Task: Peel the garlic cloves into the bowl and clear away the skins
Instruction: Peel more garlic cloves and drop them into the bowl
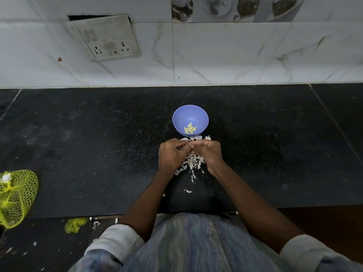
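Hands [190, 152] pinched together over skins [191, 163], bowl [177, 118] just beyond

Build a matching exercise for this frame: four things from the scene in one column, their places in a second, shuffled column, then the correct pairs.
Things
1. round lavender plastic bowl
2. pale yellow peeled garlic cloves
3. white papery garlic skins
4. yellow-green mesh net bag

Places
A. heaped on the black stone counter under and between the two hands
B. at the far left edge of the counter
C. on the counter just beyond the left hand and right hand
D. in the bottom of the bowl

Pairs: 1-C, 2-D, 3-A, 4-B
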